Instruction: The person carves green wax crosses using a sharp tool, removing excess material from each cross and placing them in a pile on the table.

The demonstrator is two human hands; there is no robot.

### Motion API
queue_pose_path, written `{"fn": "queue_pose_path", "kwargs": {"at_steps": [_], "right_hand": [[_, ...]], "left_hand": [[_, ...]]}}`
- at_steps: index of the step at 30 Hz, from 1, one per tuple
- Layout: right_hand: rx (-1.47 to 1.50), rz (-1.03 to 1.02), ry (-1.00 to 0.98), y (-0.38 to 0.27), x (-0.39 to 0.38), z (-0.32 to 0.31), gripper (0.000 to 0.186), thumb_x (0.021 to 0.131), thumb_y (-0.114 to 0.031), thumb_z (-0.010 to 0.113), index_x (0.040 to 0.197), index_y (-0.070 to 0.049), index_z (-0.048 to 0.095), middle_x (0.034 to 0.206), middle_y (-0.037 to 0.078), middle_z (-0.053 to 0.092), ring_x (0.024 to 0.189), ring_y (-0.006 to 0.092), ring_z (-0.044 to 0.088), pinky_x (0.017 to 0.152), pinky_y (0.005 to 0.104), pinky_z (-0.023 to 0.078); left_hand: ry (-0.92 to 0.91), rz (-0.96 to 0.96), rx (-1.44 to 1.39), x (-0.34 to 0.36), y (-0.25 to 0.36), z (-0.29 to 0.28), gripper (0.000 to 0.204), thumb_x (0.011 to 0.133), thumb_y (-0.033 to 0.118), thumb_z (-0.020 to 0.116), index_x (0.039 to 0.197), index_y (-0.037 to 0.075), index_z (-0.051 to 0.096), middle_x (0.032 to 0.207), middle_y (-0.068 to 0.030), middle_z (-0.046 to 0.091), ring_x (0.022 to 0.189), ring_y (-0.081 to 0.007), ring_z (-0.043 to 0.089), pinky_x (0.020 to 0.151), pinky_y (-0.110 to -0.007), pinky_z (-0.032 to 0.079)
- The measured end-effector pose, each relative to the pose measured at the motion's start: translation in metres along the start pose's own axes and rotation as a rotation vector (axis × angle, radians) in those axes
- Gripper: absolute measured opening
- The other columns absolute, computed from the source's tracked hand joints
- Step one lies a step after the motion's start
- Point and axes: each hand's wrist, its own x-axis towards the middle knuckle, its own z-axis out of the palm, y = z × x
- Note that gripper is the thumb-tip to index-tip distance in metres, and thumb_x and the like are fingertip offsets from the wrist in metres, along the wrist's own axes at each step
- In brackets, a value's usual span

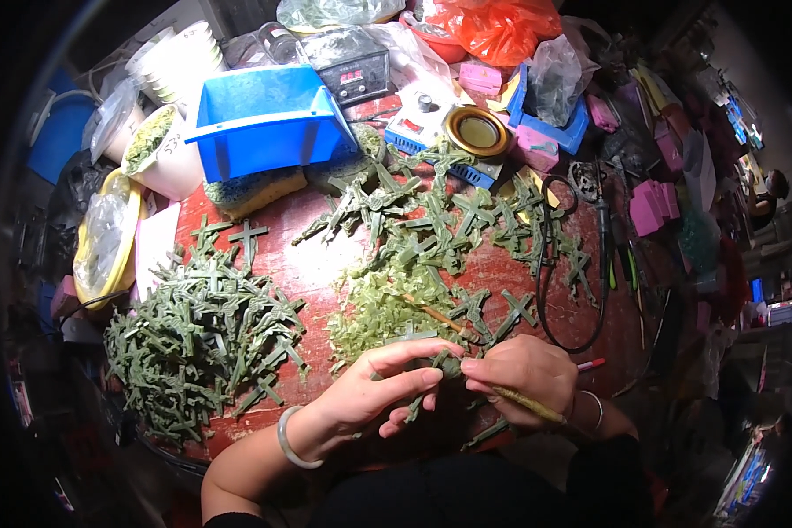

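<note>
My left hand [370, 380], a pale bangle on its wrist, pinches a small green figured piece [450, 363] between thumb and fingers near the table's front edge. My right hand [530, 377] is closed around a slim olive-coloured tool handle [532, 404], its fingertips meeting the green piece. The tool's tip is hidden by the fingers. To the left lies a big heap of dark green cross-shaped pieces [202, 339]. Just beyond my hands spreads a pile of pale green flakes [374, 312], with a wooden stick [438, 317] across it. More green figured crosses [422, 233] lie behind the flakes.
A blue bin [268, 123] rests on a sponge [260, 192] at the back. Behind stand a box with a red display [352, 75] and a heater with a brass-coloured ring [478, 132]. A black cable [544, 299] loops at right, near a red-capped pen [591, 364].
</note>
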Motion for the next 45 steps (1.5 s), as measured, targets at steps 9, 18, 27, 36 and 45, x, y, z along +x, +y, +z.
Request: {"fn": "queue_pose_path", "kwargs": {"at_steps": [9, 18, 27, 36, 45], "right_hand": [[0.089, -0.053, 0.005, -0.001, -0.001, -0.001, 0.029, 0.077, -0.005, 0.078, 0.105, -0.005, 0.071, 0.078, 0.005, 0.065, 0.067, 0.0201, 0.065, 0.058, 0.0301, 0.052], [0.052, 0.003, 0.001, 0.000, 0.001, -0.003, 0.030, 0.075, -0.003, 0.079, 0.104, -0.004, 0.071, 0.079, 0.006, 0.066, 0.066, 0.0208, 0.065, 0.059, 0.0305, 0.053], [0.043, -0.048, -0.009, -0.001, 0.001, -0.004, 0.032, 0.076, -0.002, 0.079, 0.107, -0.003, 0.070, 0.080, 0.006, 0.066, 0.067, 0.0203, 0.065, 0.057, 0.0298, 0.052], [0.089, -0.030, 0.008, 0.000, 0.000, -0.004, 0.029, 0.077, -0.004, 0.078, 0.105, -0.002, 0.070, 0.080, 0.007, 0.067, 0.068, 0.0218, 0.065, 0.059, 0.0315, 0.053], [0.148, 0.344, 0.088, -0.004, -0.003, -0.009, 0.031, 0.083, -0.009, 0.075, 0.109, 0.000, 0.063, 0.084, 0.012, 0.067, 0.067, 0.0217, 0.065, 0.058, 0.0304, 0.051]], "left_hand": [[0.014, -0.014, 0.025, -0.001, 0.003, 0.002, 0.037, 0.099, 0.011, 0.054, 0.136, 0.011, 0.053, 0.079, -0.0023, 0.061, 0.044, -0.0034, 0.046, 0.038, -0.017, 0.038], [0.024, -0.019, 0.047, -0.003, 0.005, 0.003, 0.037, 0.099, 0.012, 0.055, 0.136, 0.011, 0.053, 0.079, -0.0018, 0.061, 0.044, -0.0032, 0.047, 0.039, -0.017, 0.038], [-0.010, -0.010, 0.041, -0.004, 0.003, 0.003, 0.036, 0.099, 0.014, 0.055, 0.136, 0.011, 0.053, 0.081, -0.0018, 0.061, 0.044, -0.0028, 0.047, 0.040, -0.017, 0.038], [-0.081, 0.028, -0.045, -0.003, -0.002, -0.001, 0.043, 0.100, 0.014, 0.054, 0.142, 0.010, 0.045, 0.085, -0.0029, 0.061, 0.047, -0.0027, 0.045, 0.039, -0.017, 0.036], [-0.106, -0.013, -0.052, 0.001, 0.001, -0.004, 0.052, 0.099, 0.013, 0.054, 0.148, 0.010, 0.034, 0.087, -0.0044, 0.063, 0.045, -0.0043, 0.044, 0.038, -0.018, 0.033]]}}
